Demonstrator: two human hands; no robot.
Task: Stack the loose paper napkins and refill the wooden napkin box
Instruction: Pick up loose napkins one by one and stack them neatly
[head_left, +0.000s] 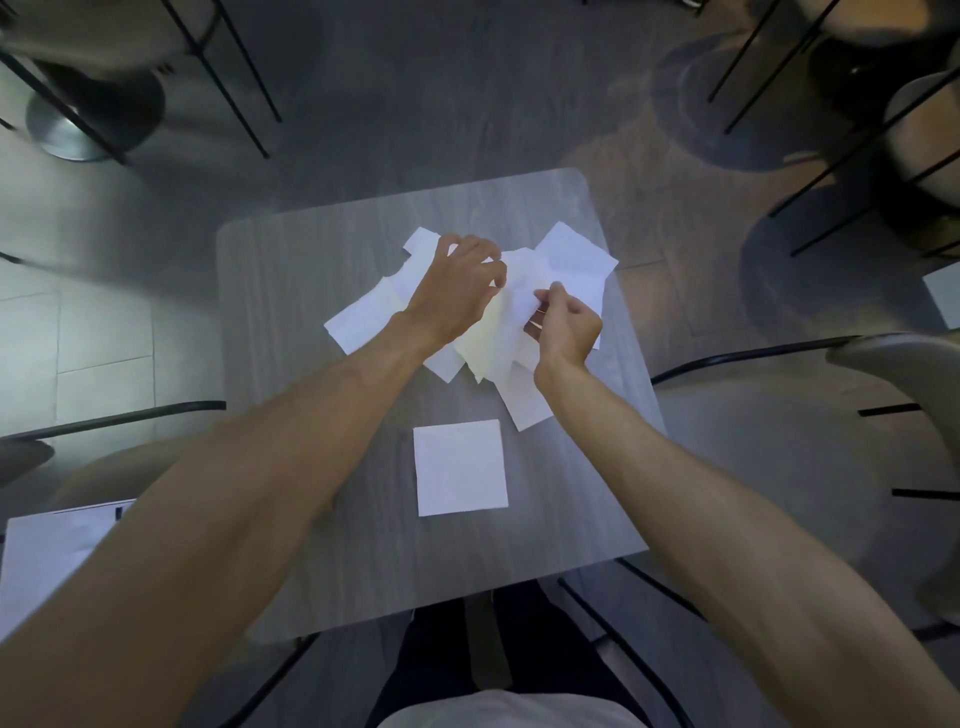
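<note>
A grey wood-grain tabletop (291, 364) is seen from above. A scattered pile of loose napkins (363, 319) is spread across its far half, reaching toward the far right corner. The left hand (457, 291) is laid over the middle of the pile with fingers curled into the sheets, and one crumpled napkin (519, 296) is pinched between the thumb and fingers of the right hand (566, 327). A squared napkin stack (460, 467) lies flat toward the near edge, apart from the pile.
</note>
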